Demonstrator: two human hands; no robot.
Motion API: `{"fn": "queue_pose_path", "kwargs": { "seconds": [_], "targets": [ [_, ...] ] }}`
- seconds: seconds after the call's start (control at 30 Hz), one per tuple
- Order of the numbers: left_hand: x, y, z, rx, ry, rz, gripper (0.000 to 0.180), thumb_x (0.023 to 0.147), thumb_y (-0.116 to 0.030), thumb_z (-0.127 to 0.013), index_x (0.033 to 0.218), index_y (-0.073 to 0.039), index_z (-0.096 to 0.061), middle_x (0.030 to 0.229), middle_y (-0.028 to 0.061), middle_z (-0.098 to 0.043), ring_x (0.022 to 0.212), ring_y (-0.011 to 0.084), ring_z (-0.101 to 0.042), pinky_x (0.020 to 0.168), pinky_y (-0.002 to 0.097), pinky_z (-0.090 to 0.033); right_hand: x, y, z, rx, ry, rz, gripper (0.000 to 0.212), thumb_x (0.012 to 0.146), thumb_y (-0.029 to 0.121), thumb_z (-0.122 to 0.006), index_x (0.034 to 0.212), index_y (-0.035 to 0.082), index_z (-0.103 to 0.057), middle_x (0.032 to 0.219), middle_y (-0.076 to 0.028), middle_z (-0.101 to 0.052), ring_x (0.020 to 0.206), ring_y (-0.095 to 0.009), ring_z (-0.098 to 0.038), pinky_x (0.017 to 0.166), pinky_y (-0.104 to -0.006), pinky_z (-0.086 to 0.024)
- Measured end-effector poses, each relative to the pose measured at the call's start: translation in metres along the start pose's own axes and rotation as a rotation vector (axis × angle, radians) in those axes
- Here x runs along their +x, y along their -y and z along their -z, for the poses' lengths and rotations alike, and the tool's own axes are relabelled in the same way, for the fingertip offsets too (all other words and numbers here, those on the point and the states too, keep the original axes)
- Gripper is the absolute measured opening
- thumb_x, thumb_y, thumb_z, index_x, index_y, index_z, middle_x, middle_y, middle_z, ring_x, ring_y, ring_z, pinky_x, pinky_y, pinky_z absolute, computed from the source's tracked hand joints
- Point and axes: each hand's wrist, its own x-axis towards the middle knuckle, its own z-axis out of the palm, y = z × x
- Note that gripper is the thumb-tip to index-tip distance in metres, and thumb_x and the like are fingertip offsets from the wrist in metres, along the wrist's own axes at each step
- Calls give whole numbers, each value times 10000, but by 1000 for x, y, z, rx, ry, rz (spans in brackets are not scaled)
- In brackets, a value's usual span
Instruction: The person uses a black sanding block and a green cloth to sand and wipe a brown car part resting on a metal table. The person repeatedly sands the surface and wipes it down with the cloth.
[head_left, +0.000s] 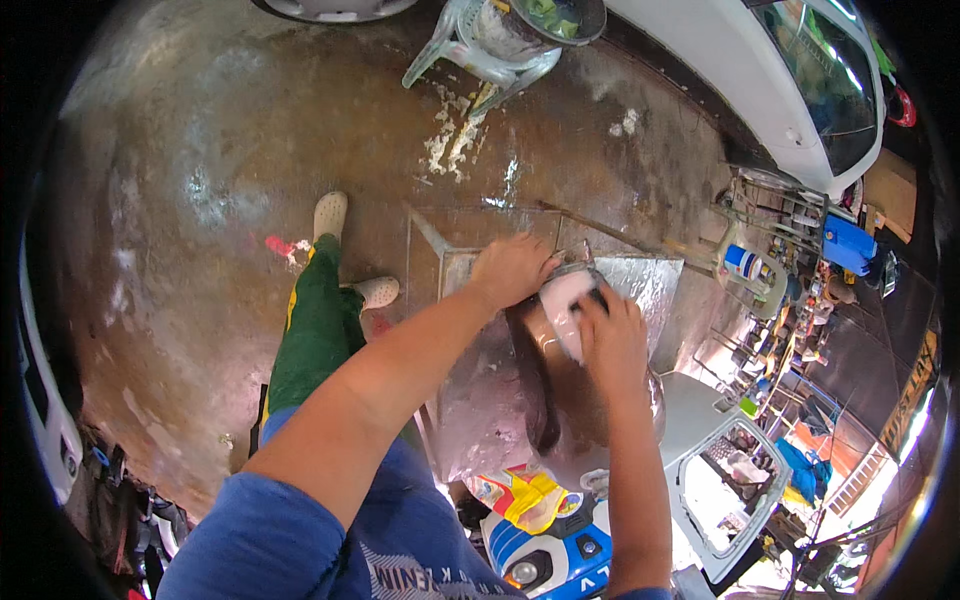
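Note:
A whitish, smooth-faced piece (pixel 566 303) is set at the far end of a glossy brown curved panel (pixel 572 395); I cannot tell whether the two are joined. My left hand (pixel 512 268) holds the upper left edge of the whitish piece, fingers bent over it. Against its right side, my right hand (pixel 613 335) grips a small dark pad (pixel 592 300), partly covered by the fingers and slightly blurred. Under the panel lies a shiny, silvery sheet (pixel 640 290) on a low stand (pixel 430 232).
A plastic chair (pixel 470 55) carries a bucket (pixel 562 22) beyond my hands. White vehicle bodywork (pixel 720 80) stands far right, near a blue-and-white can (pixel 745 263). A loose vehicle door (pixel 725 490) and a yellow-red bag (pixel 525 495) are nearer. Another person's green-trousered leg (pixel 310 320) is left.

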Motion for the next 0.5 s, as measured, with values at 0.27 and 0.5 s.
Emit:
{"fn": "queue_pose_path", "kwargs": {
  "seconds": [0.27,0.5],
  "targets": [
    [-1,9,-6,22,-48,-46,332,1051,-368,-590,1040,-66,-729,1098,98,-741,1086,291,-687,920,422,-589,-40,17,3,45,-31,-36,333,932,253,-752,1250,154,-757,1421,-100,-603,1240,-366,-560,1011,-520,-506],
    [3,6,2,13,6,-57,345,1045,-367,-597,1070,-55,-745,1110,103,-740,1102,287,-685,941,424,-582,-36,27,-20,4,-140,-104,315,921,264,-762,1213,149,-778,1380,-123,-639,1206,-363,-591,997,-521,-504]
  ]
}}
